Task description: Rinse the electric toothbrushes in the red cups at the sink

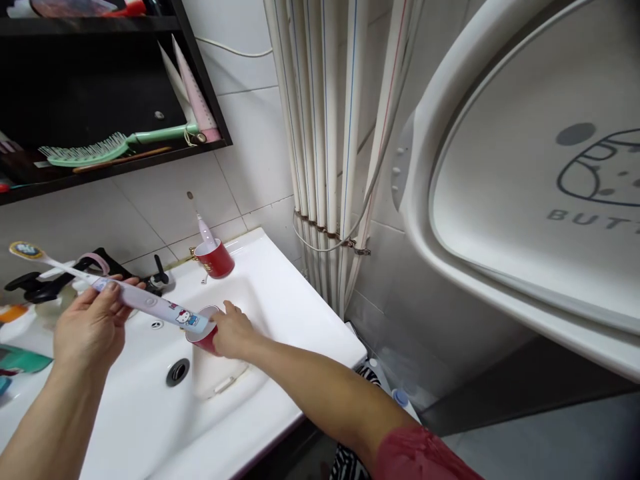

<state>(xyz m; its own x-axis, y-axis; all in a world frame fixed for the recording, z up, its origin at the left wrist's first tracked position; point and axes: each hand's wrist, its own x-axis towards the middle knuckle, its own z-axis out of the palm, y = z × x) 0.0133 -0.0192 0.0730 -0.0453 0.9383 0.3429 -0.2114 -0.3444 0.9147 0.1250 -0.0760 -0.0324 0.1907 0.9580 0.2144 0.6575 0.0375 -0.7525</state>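
Observation:
My left hand (95, 323) is closed around a pale lilac electric toothbrush (145, 301) with a cartoon cat on its handle. The brush head points up to the left, and the handle's base reaches down to the right, in front of a red cup (206, 341). My right hand (235, 331) grips that cup by its right side, over the sink basin (170, 427); some of its fingers are hidden. A second red cup (217, 260) stands on the sink's back corner with another electric toothbrush (205, 231) upright in it.
Pump bottles (50, 293) and a black faucet (157, 277) line the sink's back left. A black shelf (115, 170) holds a green hairbrush (95, 152) above. White pipes (325, 133) run down the wall. A large white basin (500, 253) hangs at the right.

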